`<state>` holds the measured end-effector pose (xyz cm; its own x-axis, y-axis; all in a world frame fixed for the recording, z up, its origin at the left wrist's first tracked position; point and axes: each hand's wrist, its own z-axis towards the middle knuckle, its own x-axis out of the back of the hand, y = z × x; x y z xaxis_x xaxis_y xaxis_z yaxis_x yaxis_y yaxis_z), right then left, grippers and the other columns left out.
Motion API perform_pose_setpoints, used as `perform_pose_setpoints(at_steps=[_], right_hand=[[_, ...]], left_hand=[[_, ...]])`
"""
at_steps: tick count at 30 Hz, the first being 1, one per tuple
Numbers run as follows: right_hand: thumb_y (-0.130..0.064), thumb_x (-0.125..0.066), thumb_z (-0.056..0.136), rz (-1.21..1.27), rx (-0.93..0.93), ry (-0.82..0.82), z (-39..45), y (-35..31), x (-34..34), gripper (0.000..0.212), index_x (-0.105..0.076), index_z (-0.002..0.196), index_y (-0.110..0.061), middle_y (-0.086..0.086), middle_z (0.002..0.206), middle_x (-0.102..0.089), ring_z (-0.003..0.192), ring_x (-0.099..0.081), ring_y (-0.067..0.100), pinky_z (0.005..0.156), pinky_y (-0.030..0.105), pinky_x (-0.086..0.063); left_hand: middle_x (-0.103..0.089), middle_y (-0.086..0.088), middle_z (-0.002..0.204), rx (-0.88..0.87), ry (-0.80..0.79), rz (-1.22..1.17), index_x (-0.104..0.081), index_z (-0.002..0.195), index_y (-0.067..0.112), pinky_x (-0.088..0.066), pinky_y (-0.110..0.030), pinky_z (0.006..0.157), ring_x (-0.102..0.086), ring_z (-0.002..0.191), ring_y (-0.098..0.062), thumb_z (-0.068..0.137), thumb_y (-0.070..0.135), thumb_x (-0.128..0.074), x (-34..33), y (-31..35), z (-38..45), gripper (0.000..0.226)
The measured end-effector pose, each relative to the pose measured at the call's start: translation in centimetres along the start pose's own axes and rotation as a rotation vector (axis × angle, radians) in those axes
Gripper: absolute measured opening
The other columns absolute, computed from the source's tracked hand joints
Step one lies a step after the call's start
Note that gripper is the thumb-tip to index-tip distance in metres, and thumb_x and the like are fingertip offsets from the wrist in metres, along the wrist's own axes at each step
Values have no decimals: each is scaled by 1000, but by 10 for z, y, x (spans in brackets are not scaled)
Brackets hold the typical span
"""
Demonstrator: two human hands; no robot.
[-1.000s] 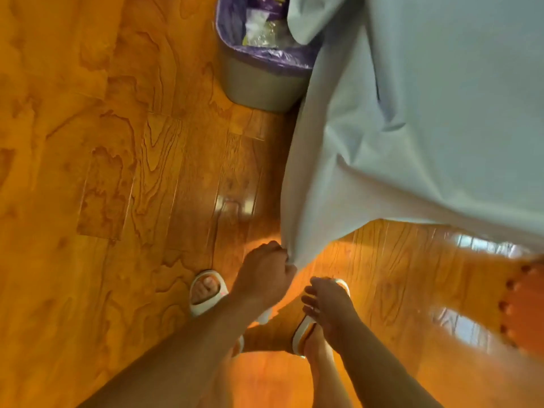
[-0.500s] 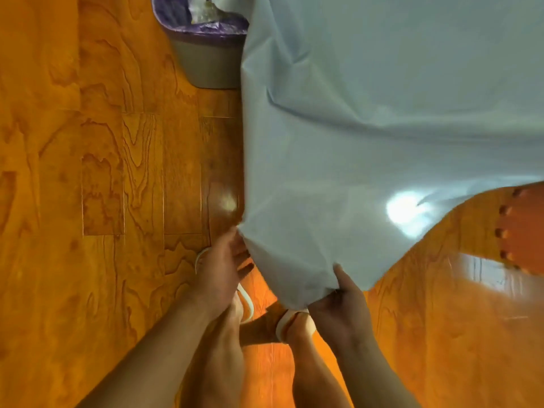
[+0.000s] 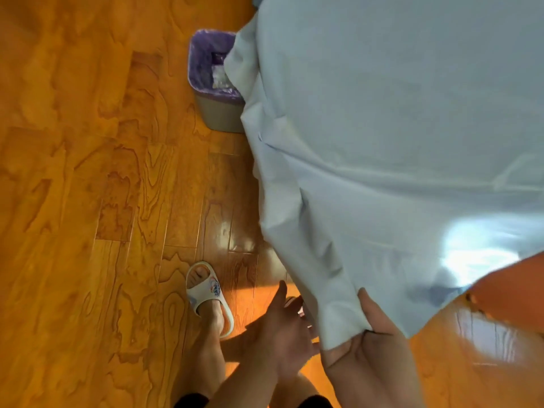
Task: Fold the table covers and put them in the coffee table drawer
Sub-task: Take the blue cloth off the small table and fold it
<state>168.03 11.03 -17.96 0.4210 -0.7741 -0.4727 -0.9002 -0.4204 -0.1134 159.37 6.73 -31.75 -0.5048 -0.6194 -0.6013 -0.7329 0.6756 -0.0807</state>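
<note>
Right hand (image 3: 371, 346) pinched the cover's (image 3: 382, 142) corner at 5 o'clock; left hand (image 3: 285, 328) spread apart, unladen. Cover: pale blue, creased, draped.

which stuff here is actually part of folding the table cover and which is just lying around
Part of the job:
- light blue table cover
- right hand, pinching the cover's lower corner
- left hand, open beside that corner

Just lying about:
- grey bin with purple liner
- white slipper
- wooden floor
</note>
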Motion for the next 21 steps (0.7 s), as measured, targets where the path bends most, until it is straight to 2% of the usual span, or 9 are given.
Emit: perform_pose_setpoints(at_steps=[3,4,6,8,11,13,15,17,21], right_hand=[[-10,-80,73,-41,-35,-36,-42,-22,-36,69,-58,138,-5,15,134,-64,121,-64,31,107,45,-47],[-15,-73,80,-77,-31,-35,-55,-31,-50,58,-60,135,-3,15,130,-66,117,-67,29,102,44,-52],[-22,-62,94,-148,3,-15,-78,-48,-75,43,-62,132,-3,14,125,-69,114,-69,27,93,48,-54],[-20,-56,98,-243,43,16,-98,-65,-96,36,-63,129,-4,14,118,-72,107,-72,27,87,48,-57],[-14,-56,93,-358,52,52,-125,-89,-116,31,-67,120,-3,14,109,-75,87,-76,26,67,41,-63],[-11,-55,94,-389,38,79,-139,-100,-123,28,-67,118,-3,14,99,-77,76,-76,28,57,42,-62],[-12,-54,98,-398,12,82,-152,-102,-127,24,-65,116,-2,18,95,-76,73,-76,32,57,48,-62],[-12,-57,97,-401,2,77,-162,-96,-128,22,-64,115,-1,20,94,-76,74,-75,34,63,53,-61],[-11,-62,92,-355,6,81,-171,-77,-108,26,-63,118,-6,19,104,-75,80,-76,35,68,52,-62]], left_hand=[[-53,-16,148,-99,21,-134,-51,146,10,-40,-44,111,-50,138,-33,97,38,-64,-36,-11,-22,58],[-59,-17,140,-142,66,-138,-55,141,5,-44,-40,102,-57,130,-33,95,28,-65,-44,-12,-30,52],[-74,-14,101,-208,194,-184,-64,121,2,-49,-33,77,-70,87,-26,89,6,-59,-62,-5,-54,32],[-73,-15,86,-295,309,-234,-65,111,3,-48,-29,70,-63,69,-20,92,-2,-50,-77,3,-96,25],[-64,-37,107,-433,463,-242,-59,104,4,-49,-25,53,-52,53,-15,98,3,-45,-93,25,-169,15],[-72,-19,85,-559,492,-277,-57,95,12,-39,-15,35,-48,41,-8,103,11,-48,-104,46,-214,11],[-69,-5,86,-767,494,-251,-59,105,17,-49,-18,40,-62,54,-10,103,17,-54,-135,69,-267,5],[-71,-1,99,-1033,467,-79,-62,110,21,-62,-28,63,-70,80,-16,101,14,-58,-170,86,-315,12],[-73,7,112,-1417,561,303,-66,123,22,-56,-30,81,-71,99,-8,99,17,-63,-205,85,-374,25]])
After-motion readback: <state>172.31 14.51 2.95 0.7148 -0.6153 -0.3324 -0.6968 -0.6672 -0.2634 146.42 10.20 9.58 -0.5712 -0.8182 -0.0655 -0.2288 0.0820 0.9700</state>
